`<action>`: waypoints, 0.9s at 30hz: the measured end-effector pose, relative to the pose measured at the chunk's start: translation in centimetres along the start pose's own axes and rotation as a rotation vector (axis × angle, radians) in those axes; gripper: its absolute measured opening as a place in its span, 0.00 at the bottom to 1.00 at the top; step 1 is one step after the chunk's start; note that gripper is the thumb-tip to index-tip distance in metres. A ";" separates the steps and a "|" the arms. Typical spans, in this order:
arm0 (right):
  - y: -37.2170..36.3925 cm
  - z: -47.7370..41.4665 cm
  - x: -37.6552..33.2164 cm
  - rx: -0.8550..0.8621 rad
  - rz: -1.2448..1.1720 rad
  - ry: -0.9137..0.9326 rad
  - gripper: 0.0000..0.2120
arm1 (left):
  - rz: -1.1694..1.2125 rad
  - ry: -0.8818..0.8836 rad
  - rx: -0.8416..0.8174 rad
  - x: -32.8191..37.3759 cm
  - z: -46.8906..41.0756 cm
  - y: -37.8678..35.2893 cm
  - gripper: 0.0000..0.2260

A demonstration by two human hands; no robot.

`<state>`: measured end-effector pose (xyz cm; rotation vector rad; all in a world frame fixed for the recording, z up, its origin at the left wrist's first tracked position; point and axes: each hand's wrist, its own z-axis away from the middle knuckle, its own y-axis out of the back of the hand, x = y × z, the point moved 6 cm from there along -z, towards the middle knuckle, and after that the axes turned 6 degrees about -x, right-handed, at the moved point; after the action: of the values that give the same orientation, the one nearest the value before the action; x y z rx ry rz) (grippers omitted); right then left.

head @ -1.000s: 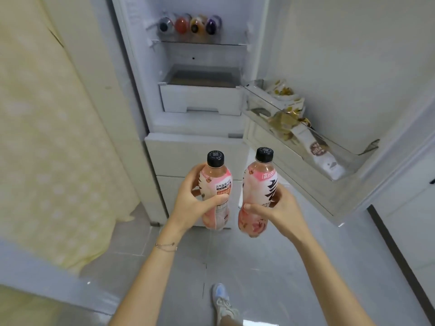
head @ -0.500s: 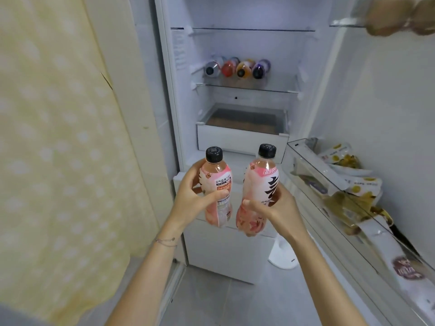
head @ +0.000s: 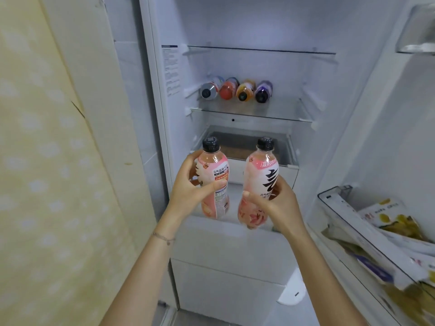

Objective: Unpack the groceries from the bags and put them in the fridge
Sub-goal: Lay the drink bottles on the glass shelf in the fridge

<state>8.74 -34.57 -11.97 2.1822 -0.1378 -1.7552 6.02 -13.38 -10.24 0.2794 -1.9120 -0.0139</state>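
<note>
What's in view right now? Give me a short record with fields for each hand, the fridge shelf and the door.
left hand: left hand grips a pink drink bottle, upright, black cap
right hand: right hand grips a second pink bottle, upright, black cap
position: both bottles held apart, in front of the open fridge
shelf: four bottles lying side by side, caps outward, on the glass shelf
drawer: drawer below that shelf
door: door bin holds snack packets
</note>
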 end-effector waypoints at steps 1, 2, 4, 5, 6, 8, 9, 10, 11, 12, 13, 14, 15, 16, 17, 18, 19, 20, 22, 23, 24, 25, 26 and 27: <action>-0.1 -1.0 0.0 0.019 0.000 0.002 0.27 | 0.001 -0.010 -0.021 -0.4 -1.4 0.1 0.29; -0.2 -2.1 -0.1 0.040 0.001 0.005 0.26 | 0.004 -0.021 -0.045 -0.8 -2.9 0.2 0.30; -0.3 -4.1 -0.2 0.092 -0.001 0.009 0.26 | 0.007 -0.050 -0.098 -1.6 -6.0 0.4 0.31; -0.4 -5.2 -0.2 0.120 0.000 0.009 0.26 | 0.006 -0.070 -0.123 -1.7 -7.4 0.4 0.31; -0.5 -6.1 -0.2 0.147 0.004 0.007 0.26 | 0.004 -0.092 -0.143 -1.7 -8.7 0.4 0.31; -0.6 -8.0 -0.2 0.203 -0.003 -0.001 0.26 | 0.023 -0.128 -0.182 -1.6 -11.1 0.4 0.31; -0.7 -8.8 -0.2 0.230 -0.014 -0.005 0.26 | 0.044 -0.143 -0.200 -1.5 -12.3 0.4 0.31; -0.6 -9.5 -0.3 0.259 -0.025 -0.007 0.26 | 0.066 -0.159 -0.216 -1.5 -13.4 0.5 0.30; -0.6 -10.1 -0.4 0.288 -0.030 -0.008 0.26 | 0.087 -0.177 -0.232 -1.3 -14.5 0.5 0.31; -0.4 -10.7 -0.6 0.316 -0.028 -0.012 0.26 | 0.108 -0.190 -0.245 -1.3 -15.6 0.5 0.31; -0.3 -11.2 -1.0 0.341 -0.024 -0.014 0.26 | 0.127 -0.199 -0.257 -1.2 -16.5 0.3 0.31; 0.0 -11.7 -1.3 0.364 -0.019 -0.013 0.25 | 0.147 -0.204 -0.268 -1.1 -17.4 0.2 0.31; 0.3 -12.2 -1.6 0.384 -0.011 -0.007 0.24 | 0.160 -0.209 -0.280 -0.9 -18.2 0.0 0.30; 0.7 -12.6 -1.9 0.401 0.000 -0.002 0.24 | 0.165 -0.219 -0.289 -0.7 -18.9 -0.2 0.30; 1.0 -13.0 -2.3 0.415 0.010 0.001 0.24 | 0.166 -0.238 -0.294 -0.3 -19.6 -0.4 0.29; 1.4 -13.4 -2.6 0.429 0.013 0.002 0.25 | 0.168 -0.259 -0.293 0.1 -20.3 -0.6 0.30; 1.7 -13.8 -2.8 0.445 0.012 0.005 0.25 | 0.172 -0.278 -0.292 0.6 -20.9 -0.8 0.30; 2.1 -14.2 -3.1 0.462 0.011 0.011 0.24 | 0.185 -0.295 -0.288 1.0 -21.5 -1.0 0.30; 2.7 -14.8 -3.5 0.483 0.008 0.036 0.24 | 0.220 -0.328 -0.280 1.9 -22.6 -1.2 0.30; 2.9 -15.0 -3.6 0.487 0.010 0.044 0.24 | 0.234 -0.347 -0.276 2.4 -23.1 -1.3 0.30; 3.0 -15.2 -3.7 0.491 0.015 0.046 0.24 | 0.249 -0.370 -0.273 2.9 -23.6 -1.5 0.29; 3.2 -15.4 -3.7 0.496 0.021 0.044 0.25 | 0.259 -0.399 -0.273 3.5 -24.1 -1.6 0.29; 3.3 -15.5 -3.6 0.501 0.028 0.039 0.25 | 0.258 -0.429 -0.276 4.1 -24.6 -1.8 0.28; 3.5 -15.6 -3.5 0.506 0.033 0.035 0.25 | 0.250 -0.462 -0.282 4.8 -25.0 -2.1 0.28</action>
<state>23.40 -33.77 -4.76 2.5255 -0.6710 -1.8093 28.07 -13.26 2.76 -0.1709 -2.3582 -0.1939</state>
